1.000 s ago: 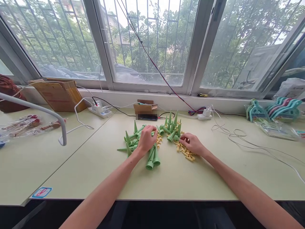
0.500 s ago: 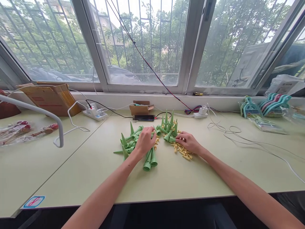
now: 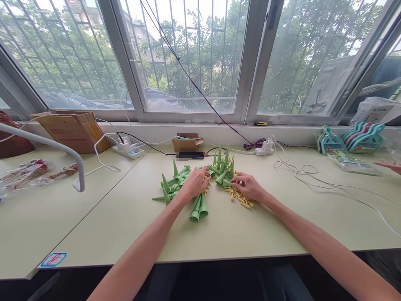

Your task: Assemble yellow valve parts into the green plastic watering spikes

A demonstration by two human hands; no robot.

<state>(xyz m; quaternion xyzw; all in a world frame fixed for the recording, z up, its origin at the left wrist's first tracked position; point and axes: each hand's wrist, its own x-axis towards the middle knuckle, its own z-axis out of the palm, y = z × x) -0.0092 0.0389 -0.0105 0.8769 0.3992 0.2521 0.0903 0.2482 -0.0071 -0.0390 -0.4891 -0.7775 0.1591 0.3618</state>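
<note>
Hollow green plastic cone spikes lie and stand in a loose pile on the table, with several more upright in a cluster. My left hand reaches over the pile, its fingers curved and thumb apart, fingertips beside the cones at its far side. Its palm side is hidden. My right hand has its fingers bent, with the tips on the end of a lying green cone spike. Small yellow plastic pegs are heaped below that hand. Two green cones lie with wide ends toward me.
Behind the pile stand a small cardboard box and power strips. A white lamp arm crosses at left. Bagged goods lie beyond it. Cables and teal hangers are at right, where another person's hand shows.
My left hand has shifted slightly right and away from me across the cones. The right hand keeps its place at the green spike. Another person's hand has entered at the right edge.
</note>
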